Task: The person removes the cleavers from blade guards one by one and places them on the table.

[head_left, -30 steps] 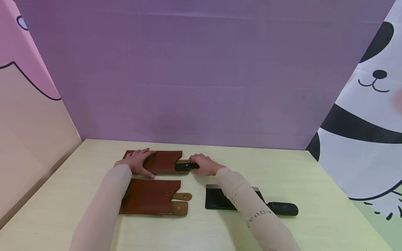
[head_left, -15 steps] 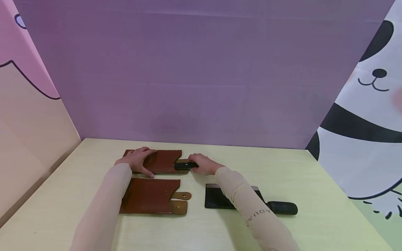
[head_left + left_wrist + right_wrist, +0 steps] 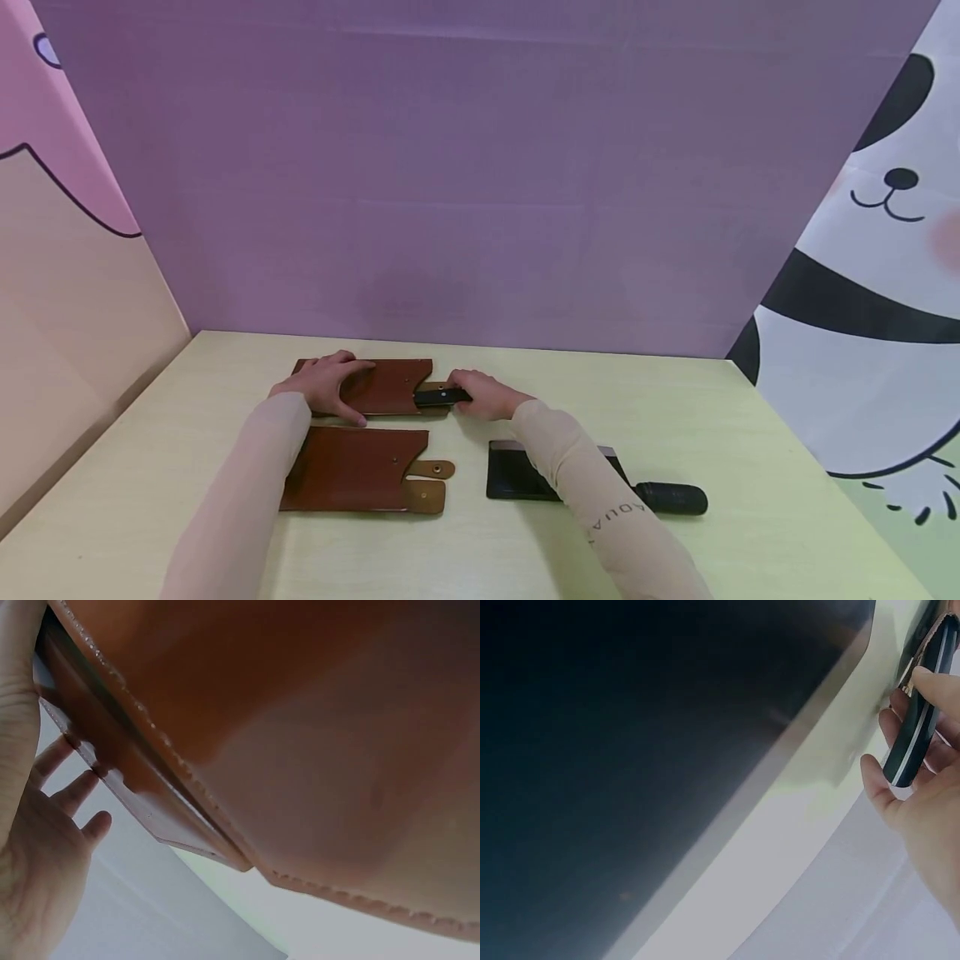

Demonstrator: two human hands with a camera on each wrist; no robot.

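Observation:
At the back of the table lies a brown leather sheath (image 3: pixel 386 385), with a knife (image 3: pixel 433 397) in its right end. Only the knife's black riveted handle shows; the blade is hidden. My left hand (image 3: pixel 322 385) rests spread across the sheath's left part, thumb along the near edge. In the left wrist view, several fingertips touch this far sheath (image 3: pixel 127 769). My right hand (image 3: pixel 487 395) holds the end of the handle, and the right wrist view shows thumb and fingers around the knife handle (image 3: pixel 915 739).
A second brown sheath (image 3: pixel 352 471) with two tan straps lies nearer, partly under the left sleeve (image 3: pixel 240 492). Right of it is a black-bladed cleaver (image 3: pixel 517 475), partly covered by the right sleeve (image 3: pixel 592 483). A purple backdrop (image 3: pixel 480 183) stands behind the table (image 3: pixel 465 558).
The whole view shifts slightly. Hands, knife and sheaths keep about the same places relative to each other.

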